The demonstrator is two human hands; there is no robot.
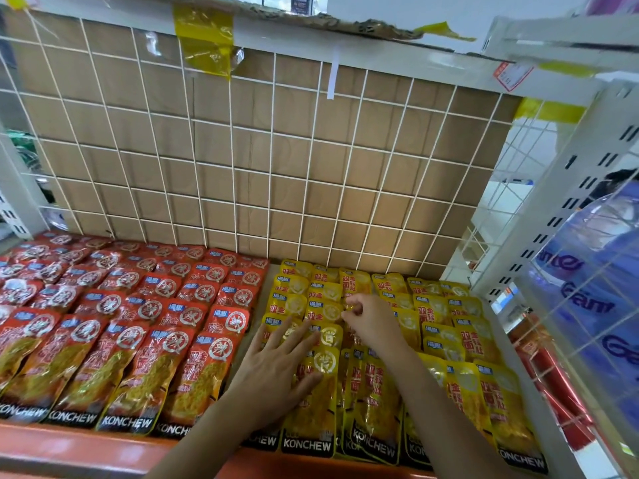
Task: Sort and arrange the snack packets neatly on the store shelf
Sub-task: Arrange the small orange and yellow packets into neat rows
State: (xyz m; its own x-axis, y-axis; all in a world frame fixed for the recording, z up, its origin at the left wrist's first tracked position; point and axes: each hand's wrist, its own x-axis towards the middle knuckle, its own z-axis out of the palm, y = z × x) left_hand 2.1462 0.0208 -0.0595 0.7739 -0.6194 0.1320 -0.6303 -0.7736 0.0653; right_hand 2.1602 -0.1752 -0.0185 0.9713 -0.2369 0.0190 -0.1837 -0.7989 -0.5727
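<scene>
Overlapping rows of red snack packets [145, 312] fill the left of the shelf, and yellow snack packets [446, 326] fill the right. My left hand [276, 368] lies flat with spread fingers on the front yellow packets near the boundary between the colours. My right hand [370, 318] reaches further back into the yellow rows, its fingertips pinched on the top edge of a yellow packet [349, 307]. Both forearms come in from the bottom and hide some front packets.
A white wire grid over brown cardboard [262, 160] forms the back wall. The orange shelf lip [86, 451] runs along the front. A white slotted upright [567, 216] and a wire panel with blue packaged goods [594, 278] stand at the right. A shelf edge hangs above.
</scene>
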